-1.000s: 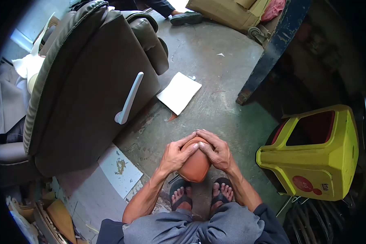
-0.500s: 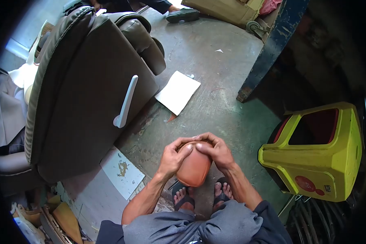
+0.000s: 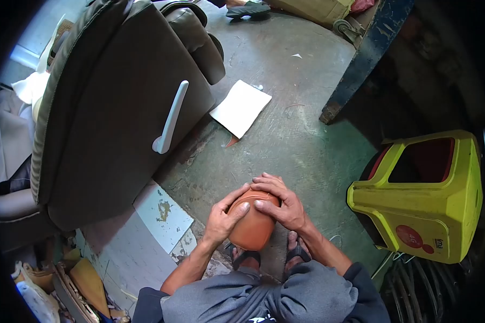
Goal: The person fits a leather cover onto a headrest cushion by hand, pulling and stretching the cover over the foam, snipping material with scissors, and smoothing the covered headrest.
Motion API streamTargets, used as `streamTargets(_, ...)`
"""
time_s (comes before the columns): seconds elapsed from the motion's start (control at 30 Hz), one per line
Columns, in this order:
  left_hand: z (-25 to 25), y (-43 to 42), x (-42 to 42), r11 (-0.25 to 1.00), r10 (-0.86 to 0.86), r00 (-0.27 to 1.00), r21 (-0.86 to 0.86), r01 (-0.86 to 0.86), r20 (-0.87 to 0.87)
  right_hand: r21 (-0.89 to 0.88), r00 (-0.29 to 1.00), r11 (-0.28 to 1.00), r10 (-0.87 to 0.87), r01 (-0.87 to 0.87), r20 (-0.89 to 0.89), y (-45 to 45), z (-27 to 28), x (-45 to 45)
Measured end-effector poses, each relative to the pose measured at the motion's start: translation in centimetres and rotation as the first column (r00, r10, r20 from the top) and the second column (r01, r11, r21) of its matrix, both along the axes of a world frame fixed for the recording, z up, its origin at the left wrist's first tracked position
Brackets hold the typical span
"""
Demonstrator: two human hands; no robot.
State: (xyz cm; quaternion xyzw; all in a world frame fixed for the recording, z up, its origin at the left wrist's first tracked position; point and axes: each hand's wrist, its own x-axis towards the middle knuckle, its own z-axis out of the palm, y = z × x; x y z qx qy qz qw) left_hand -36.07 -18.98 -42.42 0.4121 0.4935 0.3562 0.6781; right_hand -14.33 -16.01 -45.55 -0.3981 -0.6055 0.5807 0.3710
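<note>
Between my two hands is a rounded, orange-brown leather-covered pad (image 3: pixel 251 229), held above my feet. My left hand (image 3: pixel 223 218) grips its left side, with the thumb pressed on the upper face. On the opposite side my right hand (image 3: pixel 286 209) curls over the far edge, its thumb also on the leather. A raised seam or fold runs across the far end, partly covered by my fingers. The pad's underside is hidden.
A large brown recliner (image 3: pixel 124 107) with a pale lever (image 3: pixel 172 118) stands at left. A white sheet-like piece (image 3: pixel 241 109) lies on the concrete floor. To the right are a yellow plastic stool (image 3: pixel 434 207) and a blue post (image 3: pixel 366 59). Another person's shoe (image 3: pixel 249 9) shows at the top.
Both hands have shifted their grip on the pad; my right fingers now reach higher over its far edge, exposing the seam. The thumbs have moved down the face. The view has shifted slightly.
</note>
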Motion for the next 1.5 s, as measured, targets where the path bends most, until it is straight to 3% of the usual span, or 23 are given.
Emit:
streamTargets(0.07, 0.0, -0.6, 0.1, 0.997, -0.001, 0.989, 0.07, 0.011, -0.145, 0.036, 0.998, 0.999, -0.012, 0.009, 0.057, -0.2, 0.6, 0.0)
streamTargets(0.13, -0.1, -1.1, 0.3, 0.996, 0.027, 0.99, 0.082, -0.016, -0.135, 0.092, 0.991, 0.995, -0.045, 0.033, 0.128, -0.1, 1.3, 0.1)
streamTargets(0.27, -1.1, -2.0, 1.1, 0.984, 0.074, 0.991, 0.172, -0.053, -0.114, 0.104, 0.978, 0.976, -0.199, 0.192, 0.064, -0.3, 0.0, -0.3)
streamTargets(0.37, -0.8, -2.0, 1.6, 0.986, 0.096, 0.985, 0.147, -0.075, -0.146, 0.088, 0.955, 0.951, -0.297, 0.295, 0.002, -0.6, 0.0, -1.1)
streamTargets(0.5, -0.6, -3.1, 2.0, 0.974, 0.129, 0.978, 0.206, -0.094, -0.162, 0.145, 0.934, 0.928, -0.353, 0.343, 0.051, -0.8, 0.1, -1.4)
streamTargets(0.57, -1.6, -4.0, 1.8, 0.897, 0.109, 0.944, 0.44, 0.042, -0.312, 0.181, 0.929, 0.924, -0.357, 0.336, 0.096, -0.8, 0.5, -1.4)
streamTargets(0.6, -2.0, -4.3, 1.7, 0.895, 0.114, 0.944, 0.444, 0.038, -0.31, 0.186, 0.93, 0.924, -0.354, 0.333, 0.095, -0.7, 0.5, -1.5)
streamTargets(0.67, -2.6, -5.0, 1.6, 0.779, 0.193, 0.857, 0.605, 0.162, -0.478, 0.159, 0.917, 0.918, -0.383, 0.363, 0.114, -1.1, 0.4, -1.9)
streamTargets(0.83, -2.6, -5.6, 1.6, 0.816, 0.217, 0.89, 0.575, 0.06, -0.401, 0.092, 0.91, 0.916, -0.4, 0.391, 0.111, -1.2, 0.8, -2.1)
streamTargets(0.93, -1.4, -5.3, 0.8, 0.87, 0.183, 0.913, 0.493, 0.023, -0.365, 0.034, 0.909, 0.908, -0.416, 0.417, -0.029, -1.8, 0.3, -1.9)
streamTargets(1.0, 0.0, -5.1, 0.5, 0.899, 0.162, 0.928, 0.438, 0.002, -0.336, 0.001, 0.95, 0.955, -0.295, 0.296, -0.102, -2.2, 1.0, -1.3)
streamTargets(1.07, 1.2, -4.0, 0.5, 0.788, 0.284, 0.828, 0.609, 0.086, -0.485, -0.06, 0.967, 0.975, -0.219, 0.213, -0.13, -2.1, 0.7, -1.1)
streamTargets(1.1, 1.7, -3.4, 0.6, 0.792, 0.295, 0.824, 0.606, 0.071, -0.483, -0.117, 0.977, 0.986, -0.135, 0.116, -0.164, -1.9, 0.6, -1.2)
streamTargets(1.17, 2.4, -1.7, 1.4, 0.747, 0.221, 0.712, 0.585, 0.316, -0.667, -0.07, 0.992, 0.992, -0.107, 0.102, -0.073, -1.3, 1.8, -0.7)
streamTargets(1.23, 2.3, -1.7, 1.4, 0.769, 0.206, 0.739, 0.573, 0.283, -0.641, -0.029, 0.995, 0.995, -0.097, 0.097, 0.015, -1.3, 2.6, -0.5)
streamTargets(1.33, 2.8, -1.9, 1.3, 0.794, 0.185, 0.769, 0.554, 0.25, -0.612, -0.247, 0.868, 0.888, -0.441, 0.387, -0.227, -0.7, 3.3, 0.2)
streamTargets(1.43, 4.5, -1.2, 0.8, 0.766, 0.169, 0.71, 0.544, 0.341, -0.683, -0.164, 0.767, 0.797, -0.605, 0.582, -0.216, -0.2, 5.4, 3.7)
streamTargets(1.5, 3.5, -0.8, 1.4, 0.826, 0.183, 0.78, 0.523, 0.208, -0.599, -0.022, 0.817, 0.823, -0.567, 0.568, -0.107, -0.6, 8.0, 7.0)
